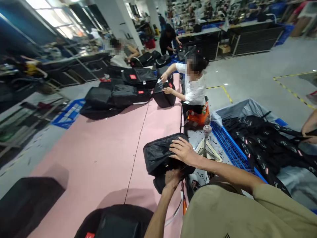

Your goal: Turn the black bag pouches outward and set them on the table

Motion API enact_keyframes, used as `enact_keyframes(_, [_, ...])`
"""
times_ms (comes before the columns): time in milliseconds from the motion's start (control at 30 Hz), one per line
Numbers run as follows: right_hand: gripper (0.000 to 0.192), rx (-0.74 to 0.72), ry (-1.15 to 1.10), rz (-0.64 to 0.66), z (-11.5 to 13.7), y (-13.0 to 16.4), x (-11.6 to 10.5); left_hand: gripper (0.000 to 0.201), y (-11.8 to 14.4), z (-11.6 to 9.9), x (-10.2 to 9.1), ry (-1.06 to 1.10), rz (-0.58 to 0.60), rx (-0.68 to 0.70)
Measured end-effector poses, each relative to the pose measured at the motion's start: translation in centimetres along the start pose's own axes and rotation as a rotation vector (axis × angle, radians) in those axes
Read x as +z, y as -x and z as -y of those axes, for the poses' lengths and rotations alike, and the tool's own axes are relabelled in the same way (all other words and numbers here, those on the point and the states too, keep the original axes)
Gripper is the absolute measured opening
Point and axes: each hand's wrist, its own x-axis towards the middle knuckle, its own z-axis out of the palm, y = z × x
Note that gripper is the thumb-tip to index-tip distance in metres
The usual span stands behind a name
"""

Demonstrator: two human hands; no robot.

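Observation:
A black fabric bag (158, 152) with a boxy shape lies at the right edge of the pink-covered table, directly in front of me. My right hand (183, 151) rests on its upper face, fingers stretched out over the dark cloth. Lower down, my left hand (172, 178) reaches to the near side of the bag, between its upper part and a lower black flap (159, 183). The fingers of that hand are hidden in the dark folds.
Black bags (130, 92) are piled at the table's far end, where a seated co-worker (195, 84) handles another bag (163, 96). More black bags (32, 201) lie near left and at the front. On the right, a blue crate (229, 147) holds black fabric; a metal-legged stand (206, 142) is beside it.

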Motion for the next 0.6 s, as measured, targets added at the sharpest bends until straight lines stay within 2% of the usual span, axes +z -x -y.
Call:
enact_keyframes(67, [0.026,0.099,-0.012,-0.078,-1.5,2.3,-2.1,0.038,0.4,-2.0,2.0,-0.020,0.055,0.121])
enact_keyframes(133, [0.030,0.210,-0.016,-0.167,-2.7,5.4,-4.5,0.039,1.3,-4.2,3.2,-0.059,0.144,0.248])
enact_keyframes(200, [0.036,0.329,-0.001,-0.275,-3.6,8.8,-7.2,0.043,2.3,-6.5,3.6,-0.069,0.225,0.384])
enact_keyframes(233, [0.037,0.392,0.020,-0.329,-3.9,10.5,-8.5,0.044,2.6,-7.6,3.5,-0.053,0.226,0.477])
enact_keyframes(267, [0.038,0.458,0.052,-0.376,-4.2,12.0,-9.8,0.042,2.8,-8.7,3.2,-0.020,0.186,0.581])
enact_keyframes(300, [0.039,0.519,0.092,-0.416,-4.5,13.3,-11.0,0.039,2.7,-9.7,2.8,0.025,0.097,0.679])
enact_keyframes(367, [0.040,0.625,0.180,-0.474,-5.3,15.3,-12.9,0.033,1.5,-11.7,1.8,0.106,-0.181,0.814])
enact_keyframes(433, [0.042,0.681,0.266,-0.526,-6.4,16.4,-14.0,0.035,-1.0,-13.7,1.0,0.146,-0.425,0.824])
enact_keyframes(467, [0.043,0.687,0.302,-0.543,-7.1,16.7,-14.3,0.045,-2.7,-14.7,0.7,0.155,-0.491,0.798])
enact_keyframes(533, [0.044,0.673,0.353,-0.545,-8.7,16.8,-14.4,0.067,-6.5,-16.4,0.5,0.169,-0.496,0.747])
enact_keyframes(600, [0.044,0.644,0.371,-0.502,-10.6,16.6,-14.1,0.076,-10.3,-17.6,0.5,0.206,-0.449,0.710])
